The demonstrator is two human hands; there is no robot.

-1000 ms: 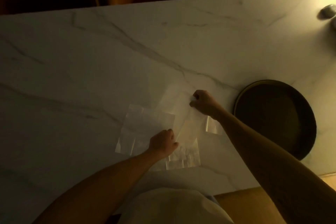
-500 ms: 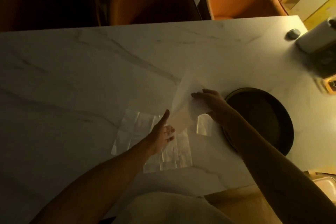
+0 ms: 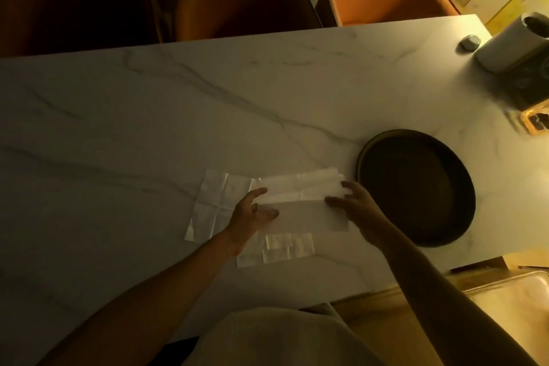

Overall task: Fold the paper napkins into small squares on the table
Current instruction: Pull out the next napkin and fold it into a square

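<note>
A white paper napkin lies as a long strip on the marble table, its far half lifted and curling over the near half. My left hand pinches its left end between thumb and fingers. My right hand holds its right end. Under and around it lie flat, creased clear wrappers: one to the left and one just in front of the napkin.
A dark round tray sits right of my right hand, close to the napkin's end. At the far right corner stand a white paper roll, a small grey object and a gold item. Chairs line the far edge.
The napkin, earlier raised and angled between my hands, now stretches sideways as a strip with one long edge brought over. Both hands have moved apart to its ends. The camera view shifted.
</note>
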